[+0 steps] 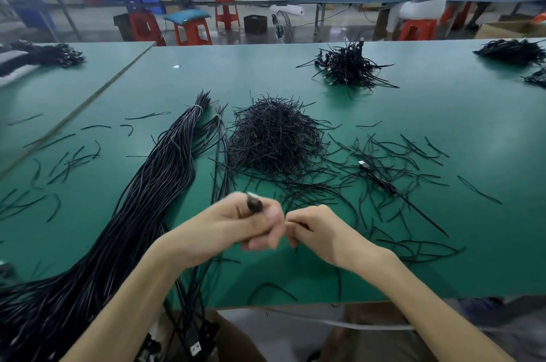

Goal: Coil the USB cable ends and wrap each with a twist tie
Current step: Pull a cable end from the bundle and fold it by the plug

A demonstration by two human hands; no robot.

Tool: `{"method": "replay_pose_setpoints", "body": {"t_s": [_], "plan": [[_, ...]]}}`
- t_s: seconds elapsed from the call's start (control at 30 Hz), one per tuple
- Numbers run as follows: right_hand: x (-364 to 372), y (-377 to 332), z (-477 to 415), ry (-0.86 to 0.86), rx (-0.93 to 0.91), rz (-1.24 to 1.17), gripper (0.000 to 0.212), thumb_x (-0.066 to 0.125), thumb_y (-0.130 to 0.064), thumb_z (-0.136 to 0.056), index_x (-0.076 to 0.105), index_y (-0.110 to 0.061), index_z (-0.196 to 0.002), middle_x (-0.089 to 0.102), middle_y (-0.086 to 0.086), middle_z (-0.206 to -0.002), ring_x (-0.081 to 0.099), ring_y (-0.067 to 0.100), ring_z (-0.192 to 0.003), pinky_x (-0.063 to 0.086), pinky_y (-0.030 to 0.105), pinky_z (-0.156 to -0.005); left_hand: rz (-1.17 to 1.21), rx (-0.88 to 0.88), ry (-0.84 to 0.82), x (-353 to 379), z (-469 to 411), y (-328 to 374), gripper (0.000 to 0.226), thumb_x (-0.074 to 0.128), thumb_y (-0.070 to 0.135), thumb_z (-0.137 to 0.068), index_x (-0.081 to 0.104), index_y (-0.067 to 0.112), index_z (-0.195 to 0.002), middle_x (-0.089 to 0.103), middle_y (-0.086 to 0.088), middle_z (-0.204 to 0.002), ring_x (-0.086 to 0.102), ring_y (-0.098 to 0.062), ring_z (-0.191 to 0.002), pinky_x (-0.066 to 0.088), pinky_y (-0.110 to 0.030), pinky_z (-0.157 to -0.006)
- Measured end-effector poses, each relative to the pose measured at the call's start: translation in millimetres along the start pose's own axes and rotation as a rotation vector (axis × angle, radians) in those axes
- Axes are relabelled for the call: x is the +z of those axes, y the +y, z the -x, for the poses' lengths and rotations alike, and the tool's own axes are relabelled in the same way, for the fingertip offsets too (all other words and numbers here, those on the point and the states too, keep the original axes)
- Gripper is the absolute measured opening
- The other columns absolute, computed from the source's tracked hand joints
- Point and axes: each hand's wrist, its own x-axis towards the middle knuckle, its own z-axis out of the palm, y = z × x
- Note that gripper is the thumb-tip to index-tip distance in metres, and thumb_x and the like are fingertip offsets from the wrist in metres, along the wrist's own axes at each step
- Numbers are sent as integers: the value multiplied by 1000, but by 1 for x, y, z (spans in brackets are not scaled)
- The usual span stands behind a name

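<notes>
Left hand curls round a coiled cable end, blurred, with its stub poking up and away out of the fist. Right hand sits just beside it, fingertips almost touching, pinching a thin dark strand, likely a twist tie. Both are over the near worktop. Tie lies right of the coil, crosswise to it, so the right hand is nearer for the wrap. Tie pile ahead, cable bundle left.
</notes>
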Motion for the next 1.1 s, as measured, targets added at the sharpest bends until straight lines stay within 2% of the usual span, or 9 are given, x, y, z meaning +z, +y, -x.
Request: {"method": "replay_pose_setpoints", "body": {"t_s": [0.1,0.2,0.37,0.5,0.6,0.7,0.8,0.93,1.1], "plan": [[-12,-2,-4,89,33,63,54,57,-60,-94,55,-20,-56,54,-6,-54,50,13,-54,40,27,-56,-372,-246,-197,11,-7,0,40,43,36,-110,68,16,-86,59,0,-67,51,-16,-60,44,-28,-62],[-29,-10,-4,285,31,21,60,48,-61,-99,53,-20,-55,50,-7,-48,47,7,-47,39,23,-56,-521,-367,59,18,-17,-15,29,42,35,-108,68,24,-99,70,20,-93,62,2,-81,51,-28,-81],[-13,-40,-1,515,-110,-179,59,47,-47,-105,42,-14,-56,39,-11,-47,35,7,-48,30,22,-51,88,-145,255,21,-24,-34,51,29,40,-110,59,10,-137,60,3,-145,50,-12,-140,36,-26,-116],[9,-47,1,553,-176,-249,49,44,-36,-108,50,-17,-63,44,-17,-48,42,8,-45,32,14,-56,534,-39,357,29,-29,-42,73,26,52,-107,53,-15,-115,53,-12,-152,43,-20,-146,29,-41,-120],[33,-41,5,427,-181,-290,46,41,-43,-108,48,-21,-68,44,-14,-54,38,9,-48,28,20,-51,817,23,473,21,-33,-32,64,25,49,-110,63,5,-136,60,-8,-145,55,-15,-135,44,-33,-110],[43,-30,6,435,-186,-281,50,42,-48,-106,34,-28,-61,32,-8,-53,26,9,-49,25,19,-53,1252,175,512,7,-27,-14,42,36,35,-110,65,8,-100,72,1,-98,66,-3,-72,54,-17,-67],[28,-14,-7,592,-153,-172,56,43,-48,-104,23,-30,-55,31,-7,-48,26,11,-48,28,13,-62,709,41,376,10,-15,-6,46,40,40,-108,48,22,-67,46,8,-62,34,-7,-44,28,-19,-49],[16,-5,-25,553,-155,99,57,50,-36,-104,31,-22,-53,35,-4,-48,37,16,-55,35,34,-68,-425,-181,169,26,-9,-21,50,44,45,-106,61,25,-65,59,11,-57,47,-2,-48,37,-14,-54],[4,-13,-27,571,-171,132,56,48,-34,-106,30,-20,-54,34,-2,-48,35,23,-51,41,41,-73,-639,-206,416,19,-7,-46,43,42,56,-99,75,27,-99,73,21,-101,68,1,-95,55,-31,-89]]}}
